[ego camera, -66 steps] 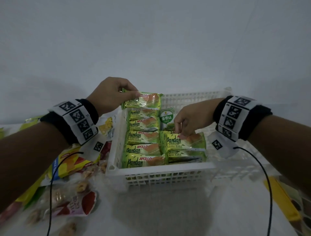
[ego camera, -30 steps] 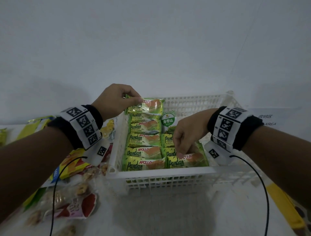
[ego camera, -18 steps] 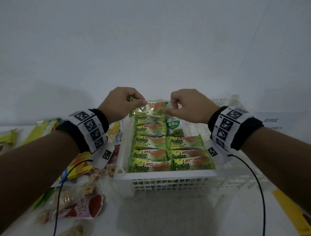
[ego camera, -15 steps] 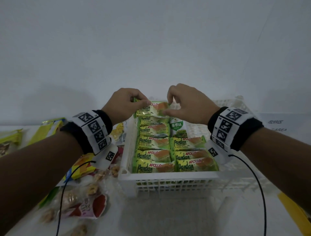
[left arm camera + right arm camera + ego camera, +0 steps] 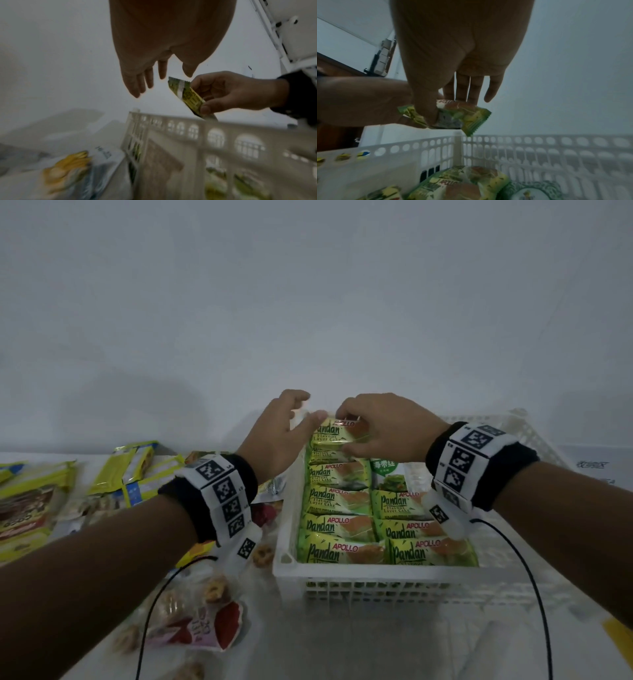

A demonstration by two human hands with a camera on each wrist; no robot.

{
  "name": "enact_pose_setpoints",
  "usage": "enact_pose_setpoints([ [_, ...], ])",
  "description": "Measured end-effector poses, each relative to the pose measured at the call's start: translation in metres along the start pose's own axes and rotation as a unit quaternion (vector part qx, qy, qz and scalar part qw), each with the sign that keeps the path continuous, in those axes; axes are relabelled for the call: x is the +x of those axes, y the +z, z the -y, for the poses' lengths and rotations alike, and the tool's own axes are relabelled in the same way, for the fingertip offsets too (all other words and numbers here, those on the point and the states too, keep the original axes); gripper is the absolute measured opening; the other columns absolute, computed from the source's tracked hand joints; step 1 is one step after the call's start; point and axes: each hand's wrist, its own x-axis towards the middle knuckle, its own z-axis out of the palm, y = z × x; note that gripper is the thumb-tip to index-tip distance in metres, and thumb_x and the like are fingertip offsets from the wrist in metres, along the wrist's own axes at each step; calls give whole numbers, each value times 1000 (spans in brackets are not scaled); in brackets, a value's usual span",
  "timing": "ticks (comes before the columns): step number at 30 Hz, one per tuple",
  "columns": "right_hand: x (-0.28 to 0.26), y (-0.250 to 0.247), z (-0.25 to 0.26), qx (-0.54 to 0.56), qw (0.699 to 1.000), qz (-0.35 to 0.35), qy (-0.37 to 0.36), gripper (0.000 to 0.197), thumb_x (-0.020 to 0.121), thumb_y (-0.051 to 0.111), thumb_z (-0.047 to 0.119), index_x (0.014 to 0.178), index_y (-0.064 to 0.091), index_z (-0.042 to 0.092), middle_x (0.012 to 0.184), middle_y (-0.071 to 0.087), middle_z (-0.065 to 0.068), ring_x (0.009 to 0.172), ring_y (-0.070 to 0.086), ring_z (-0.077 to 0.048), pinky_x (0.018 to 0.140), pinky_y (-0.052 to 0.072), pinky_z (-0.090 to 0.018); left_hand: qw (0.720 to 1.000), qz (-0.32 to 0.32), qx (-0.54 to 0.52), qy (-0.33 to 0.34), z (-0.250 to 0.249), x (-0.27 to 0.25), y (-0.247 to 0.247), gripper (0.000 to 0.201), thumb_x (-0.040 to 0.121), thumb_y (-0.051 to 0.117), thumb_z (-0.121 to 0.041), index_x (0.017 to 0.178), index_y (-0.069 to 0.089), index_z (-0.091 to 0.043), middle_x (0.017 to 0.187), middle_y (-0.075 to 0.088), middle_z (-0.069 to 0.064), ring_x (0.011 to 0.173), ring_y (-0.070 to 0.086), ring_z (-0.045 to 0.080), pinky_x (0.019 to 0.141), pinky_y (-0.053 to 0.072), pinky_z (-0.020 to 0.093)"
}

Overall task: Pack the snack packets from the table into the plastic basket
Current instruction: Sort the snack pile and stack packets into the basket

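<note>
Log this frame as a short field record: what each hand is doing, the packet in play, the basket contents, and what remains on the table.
left hand: open, fingers spread beside the packet, not gripping it
right hand: pinches the Pandan cake packet between thumb and fingers
packet position: held above the far left corner of the white plastic basket
basket contents: green Pandan packets in two rows, plus one green-and-white packet
table: yellow packets and a clear nut packet lie left of the basket

Left hand (image 5: 279, 436) released packet (image 5: 337, 433); right hand (image 5: 387, 429) holds it.
</note>
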Motion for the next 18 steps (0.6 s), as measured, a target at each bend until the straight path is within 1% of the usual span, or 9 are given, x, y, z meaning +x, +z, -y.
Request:
enact_pose_setpoints([
  [1, 1, 0, -4, -4, 1000, 11, 17, 45, 89, 70, 52, 123, 56, 27, 110, 61, 7, 98, 56, -15, 86, 50, -39, 1000, 6, 17, -11, 6, -2, 2, 62, 99, 53, -55, 150, 37, -22, 152, 44, 3, 137, 43, 16, 110, 40, 37],
  [2, 1, -1, -8, -8, 999, 25, 35, 45, 89, 70, 52, 124, 56, 26, 111, 61, 6, 98, 56, -15, 87, 50, -39, 999, 19, 26, -27, 13, -5, 4, 72, 99, 50, -57, 157, 26, -21, 160, 32, 4, 145, 33, 18, 117, 34, 41],
  [4, 3, 2, -16, -22, 996, 53, 62, 46, 90, 69, 52, 125, 57, 24, 113, 61, 5, 99, 56, -16, 87, 50, -38, 997, 50, 12, -63, 22, -12, 8, 86, 98, 49, -62, 162, 8, -22, 169, 13, 0, 153, 19, 18, 123, 25, 47],
  [6, 4, 7, -21, -32, 994, 76, 77, 44, 91, 69, 50, 124, 58, 23, 112, 58, 4, 97, 56, -16, 87, 51, -36, 991, 79, -40, -99, 25, -17, 13, 93, 96, 51, -63, 163, -2, -25, 170, 4, -4, 155, 14, 18, 124, 22, 49],
  [10, 11, 21, -24, -45, 988, 114, 91, 41, 91, 69, 50, 121, 59, 23, 102, 56, 5, 90, 55, -16, 82, 51, -35, 974, 116, -113, -160, 26, -24, 26, 89, 99, 53, -54, 162, -6, -30, 170, 3, -7, 154, 18, 18, 123, 23, 40],
  [12, 15, 29, -28, -41, 987, 123, 96, 43, 90, 70, 51, 121, 60, 24, 100, 58, 7, 90, 56, -16, 80, 51, -35, 975, 121, -105, -154, 30, -27, 31, 82, 104, 48, -48, 162, -8, -29, 169, 2, -8, 154, 16, 15, 121, 21, 34],
  [15, 19, 36, -34, -35, 986, 126, 101, 42, 89, 72, 51, 119, 61, 25, 103, 61, 7, 94, 59, -17, 81, 51, -36, 978, 114, -92, -146, 35, -28, 33, 72, 109, 40, -38, 162, -7, -24, 169, 3, -8, 155, 11, 14, 120, 18, 28],
  [17, 22, 37, -36, -34, 986, 127, 99, 42, 89, 72, 50, 121, 61, 25, 104, 61, 7, 94, 58, -17, 82, 52, -36, 979, 117, -82, -143, 35, -27, 33, 69, 110, 37, -33, 162, -8, -22, 169, 4, -6, 153, 11, 9, 111, 18, 20],
  [18, 23, 37, -37, -33, 987, 125, 99, 43, 89, 73, 50, 122, 62, 25, 104, 61, 7, 94, 58, -17, 83, 52, -36, 981, 119, -71, -140, 34, -27, 33, 68, 111, 35, -31, 162, -9, -21, 169, 6, -4, 147, 17, 5, 107, 19, 17],
])
